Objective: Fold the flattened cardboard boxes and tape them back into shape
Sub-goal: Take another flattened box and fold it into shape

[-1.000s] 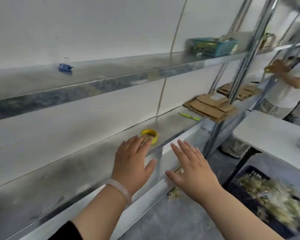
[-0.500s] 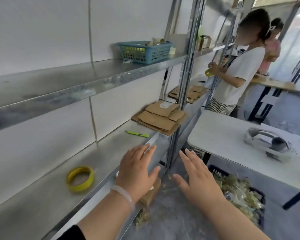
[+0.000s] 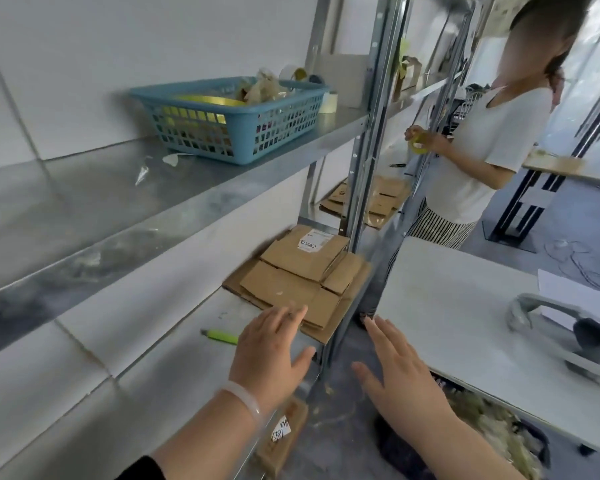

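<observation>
The left hand [image 3: 271, 355] and right hand [image 3: 399, 379] are held out palm-down, fingers straight and slightly spread, with nothing gripped. The left fingertips are seen at the near edge of the stack of flattened cardboard boxes [image 3: 291, 278], which is laid on the lower shelf [image 3: 187, 362]; contact cannot be judged. Farther off, a blue basket [image 3: 229, 133] is set on the upper shelf [image 3: 84, 202], and a tape roll [image 3: 417, 146] is held by a second person [image 3: 478, 168].

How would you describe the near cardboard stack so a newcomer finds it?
Start at the metal rack along the wall, lower shelf. The stack lies just before the upright, ahead of the left hand. Unlike the far stack past the upright, it bears a white handwritten label on top.
</observation>
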Action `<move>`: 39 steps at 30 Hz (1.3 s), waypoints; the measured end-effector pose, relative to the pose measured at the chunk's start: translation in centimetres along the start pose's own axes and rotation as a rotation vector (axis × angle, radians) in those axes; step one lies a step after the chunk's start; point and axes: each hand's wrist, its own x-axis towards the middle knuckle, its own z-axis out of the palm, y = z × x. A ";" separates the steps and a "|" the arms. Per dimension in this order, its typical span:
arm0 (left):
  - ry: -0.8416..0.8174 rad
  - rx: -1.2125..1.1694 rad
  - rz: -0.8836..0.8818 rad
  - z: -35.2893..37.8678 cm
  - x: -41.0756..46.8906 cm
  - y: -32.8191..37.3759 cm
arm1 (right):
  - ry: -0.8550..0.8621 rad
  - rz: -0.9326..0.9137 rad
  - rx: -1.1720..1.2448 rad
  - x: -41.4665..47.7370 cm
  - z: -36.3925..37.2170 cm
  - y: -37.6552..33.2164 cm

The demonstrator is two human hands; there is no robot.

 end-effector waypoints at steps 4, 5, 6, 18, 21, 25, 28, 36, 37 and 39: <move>-0.049 -0.015 -0.073 2.6 3.0 -1.6 | -0.028 -0.029 -0.013 5.9 0.8 1.8; -0.060 -0.015 -0.100 3.3 3.8 -1.9 | -0.029 -0.048 -0.022 7.7 1.0 2.3; -0.068 -0.017 -0.124 3.9 4.7 -2.1 | -0.034 -0.068 -0.026 9.5 1.1 2.8; -0.080 -0.191 -0.598 9.6 15.4 -2.9 | -0.242 -0.177 0.053 34.4 0.8 9.2; -0.073 -0.352 -0.778 10.7 17.5 -2.6 | -0.269 -0.276 0.047 38.8 1.5 8.2; -0.034 -0.527 -0.941 11.6 20.1 -2.7 | -0.359 -0.273 0.009 42.8 2.7 7.3; 0.063 -0.759 -1.084 12.2 21.8 -3.6 | -0.435 -0.272 -0.035 44.3 3.9 7.6; 0.318 -1.080 -1.242 13.6 23.9 -5.3 | -0.356 -0.155 0.315 44.8 4.2 9.4; 0.338 -1.060 -1.251 13.4 23.9 -5.2 | -0.345 -0.122 0.375 44.8 4.1 9.5; 0.413 -1.005 -1.256 13.1 23.7 -5.0 | -0.366 -0.013 0.533 45.0 3.5 9.5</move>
